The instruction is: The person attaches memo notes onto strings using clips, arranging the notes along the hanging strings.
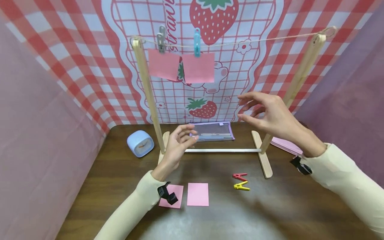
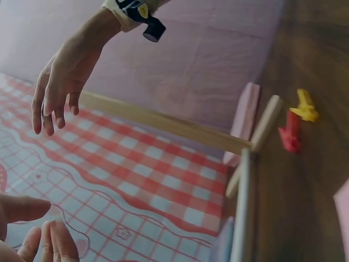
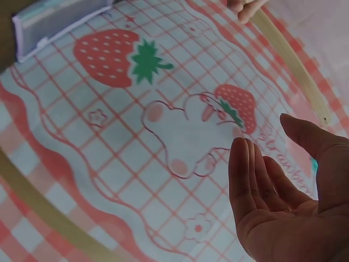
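Left grip, right grip parted, empty; square pink paper sheet looks light, bendy, slickness unclear; pinch edges

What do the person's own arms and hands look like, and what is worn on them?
The left hand and right hand are bare, with no glove visible. The left sleeve and right sleeve are long, plain and pale cream, reaching the wrists. At each cuff sits a small black wrist device; no cable can be seen.
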Demonstrator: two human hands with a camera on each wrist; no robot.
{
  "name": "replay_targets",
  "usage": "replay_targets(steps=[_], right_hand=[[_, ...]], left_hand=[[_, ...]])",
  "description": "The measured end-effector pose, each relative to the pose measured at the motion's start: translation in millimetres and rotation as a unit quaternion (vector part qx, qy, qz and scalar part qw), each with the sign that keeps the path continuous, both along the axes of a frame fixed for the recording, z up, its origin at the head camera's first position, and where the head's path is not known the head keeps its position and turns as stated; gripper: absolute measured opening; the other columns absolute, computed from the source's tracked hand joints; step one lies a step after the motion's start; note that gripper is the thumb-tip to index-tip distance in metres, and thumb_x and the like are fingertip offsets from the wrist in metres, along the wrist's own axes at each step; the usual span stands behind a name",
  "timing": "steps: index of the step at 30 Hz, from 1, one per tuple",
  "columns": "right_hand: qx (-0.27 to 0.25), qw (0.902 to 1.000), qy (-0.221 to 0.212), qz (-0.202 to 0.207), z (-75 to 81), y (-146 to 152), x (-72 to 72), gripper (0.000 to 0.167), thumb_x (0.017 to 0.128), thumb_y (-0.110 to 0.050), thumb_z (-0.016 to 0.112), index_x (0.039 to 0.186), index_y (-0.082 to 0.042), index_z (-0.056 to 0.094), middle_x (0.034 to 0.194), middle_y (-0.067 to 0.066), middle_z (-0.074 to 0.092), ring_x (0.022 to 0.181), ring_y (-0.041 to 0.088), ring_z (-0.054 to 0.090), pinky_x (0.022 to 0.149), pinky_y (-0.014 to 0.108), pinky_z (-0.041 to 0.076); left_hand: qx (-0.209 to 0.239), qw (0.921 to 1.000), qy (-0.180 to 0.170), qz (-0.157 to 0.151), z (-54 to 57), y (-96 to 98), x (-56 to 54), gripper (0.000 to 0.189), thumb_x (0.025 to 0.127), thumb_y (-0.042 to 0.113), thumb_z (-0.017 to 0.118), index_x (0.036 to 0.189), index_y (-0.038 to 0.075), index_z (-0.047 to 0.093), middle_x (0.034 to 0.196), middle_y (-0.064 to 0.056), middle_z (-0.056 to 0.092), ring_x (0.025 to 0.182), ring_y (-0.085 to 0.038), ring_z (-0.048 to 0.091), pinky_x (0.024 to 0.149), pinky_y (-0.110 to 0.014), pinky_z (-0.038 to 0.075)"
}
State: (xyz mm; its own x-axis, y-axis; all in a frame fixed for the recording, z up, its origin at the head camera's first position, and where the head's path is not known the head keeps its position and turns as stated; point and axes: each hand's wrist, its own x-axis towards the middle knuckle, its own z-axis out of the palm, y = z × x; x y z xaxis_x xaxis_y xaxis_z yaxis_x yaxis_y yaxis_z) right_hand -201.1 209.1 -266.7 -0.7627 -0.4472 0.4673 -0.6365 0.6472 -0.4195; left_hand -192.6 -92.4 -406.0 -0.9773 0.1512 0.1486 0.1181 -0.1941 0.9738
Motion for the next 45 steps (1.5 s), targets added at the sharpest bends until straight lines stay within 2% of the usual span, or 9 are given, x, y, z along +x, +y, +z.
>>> replay_targets(steps=[3,6,11,16,20,25,30,37,45], right_hand=[[0.008,0.9997,-0.023,-0.003,-9.5,2.6,0.9,0.051,0.087,-0.017,0.086,0.134,-0.014,0.068,0.110,-0.001,0.078,0.088,0.012,0.074,0.077,0.020,0.062],[0.007,0.9991,-0.041,-0.006,-22.9,6.7,1.1,0.048,0.087,-0.018,0.086,0.132,-0.015,0.068,0.110,-0.001,0.077,0.090,0.013,0.075,0.078,0.028,0.064],[0.004,0.9989,-0.046,-0.002,-56.1,17.2,2.0,0.045,0.086,-0.014,0.087,0.127,-0.009,0.069,0.106,0.002,0.078,0.085,0.011,0.072,0.070,0.025,0.063],[0.009,0.9982,-0.059,-0.001,-85.5,27.1,9.1,0.040,0.086,-0.013,0.086,0.123,-0.010,0.070,0.102,0.003,0.078,0.082,0.009,0.072,0.064,0.023,0.059],[0.005,0.9960,-0.089,0.011,-108.0,31.4,12.0,0.038,0.087,-0.011,0.085,0.122,-0.009,0.070,0.103,0.003,0.078,0.087,0.015,0.075,0.066,0.027,0.062],[0.007,0.9922,-0.123,0.017,-134.9,34.9,17.0,0.038,0.088,-0.012,0.084,0.123,-0.008,0.070,0.105,0.005,0.078,0.087,0.010,0.073,0.068,0.026,0.061],[-0.008,0.9900,-0.138,0.031,-157.3,36.2,22.9,0.034,0.089,-0.011,0.082,0.120,-0.004,0.071,0.102,0.005,0.078,0.085,0.007,0.073,0.064,0.025,0.059],[-0.025,0.9846,-0.168,0.043,-185.1,36.4,27.8,0.030,0.090,-0.009,0.081,0.118,-0.002,0.071,0.104,0.014,0.079,0.086,0.004,0.071,0.070,0.032,0.064],[-0.012,0.9843,-0.174,0.030,-211.8,40.6,35.6,0.027,0.089,-0.011,0.082,0.112,0.000,0.073,0.102,0.009,0.078,0.088,0.017,0.072,0.073,0.031,0.063]], left_hand=[[-0.028,0.9996,-0.004,-0.008,-9.3,-4.9,6.2,0.043,0.093,-0.002,0.072,0.134,-0.001,0.057,0.110,0.000,0.070,0.086,-0.007,0.068,0.072,-0.023,0.058],[-0.059,0.9981,0.001,-0.016,-18.5,-7.8,12.3,0.045,0.092,-0.002,0.073,0.134,-0.003,0.058,0.110,-0.004,0.070,0.082,-0.007,0.068,0.069,-0.026,0.060],[-0.110,0.9932,0.006,-0.037,-30.9,-11.6,24.3,0.046,0.089,-0.002,0.077,0.132,0.000,0.060,0.119,-0.025,0.068,0.081,-0.008,0.069,0.069,-0.027,0.061],[-0.154,0.9866,0.016,-0.051,-41.5,-16.1,34.5,0.046,0.086,-0.003,0.078,0.128,-0.003,0.062,0.120,-0.028,0.068,0.086,-0.013,0.068,0.075,-0.024,0.061],[-0.219,0.9734,0.031,-0.060,-49.4,-23.0,42.0,0.043,0.085,0.002,0.081,0.125,-0.001,0.064,0.122,-0.030,0.068,0.094,-0.029,0.069,0.079,-0.026,0.061],[-0.275,0.9571,0.034,-0.084,-58.7,-27.2,52.3,0.046,0.084,0.007,0.086,0.125,0.001,0.066,0.123,-0.025,0.070,0.102,-0.042,0.067,0.080,-0.032,0.063],[-0.319,0.9409,0.061,-0.096,-67.3,-26.4,59.4,0.049,0.080,0.008,0.089,0.123,0.001,0.067,0.121,-0.022,0.071,0.105,-0.041,0.068,0.089,-0.045,0.063],[-0.415,0.8990,0.110,-0.088,-75.6,-29.4,67.6,0.061,0.073,0.018,0.095,0.127,0.006,0.068,0.122,-0.012,0.074,0.116,-0.031,0.066,0.107,-0.045,0.049],[-0.438,0.8825,0.137,-0.104,-84.7,-31.6,74.6,0.068,0.067,0.015,0.097,0.127,0.005,0.067,0.121,-0.013,0.073,0.111,-0.032,0.062,0.098,-0.037,0.047]])
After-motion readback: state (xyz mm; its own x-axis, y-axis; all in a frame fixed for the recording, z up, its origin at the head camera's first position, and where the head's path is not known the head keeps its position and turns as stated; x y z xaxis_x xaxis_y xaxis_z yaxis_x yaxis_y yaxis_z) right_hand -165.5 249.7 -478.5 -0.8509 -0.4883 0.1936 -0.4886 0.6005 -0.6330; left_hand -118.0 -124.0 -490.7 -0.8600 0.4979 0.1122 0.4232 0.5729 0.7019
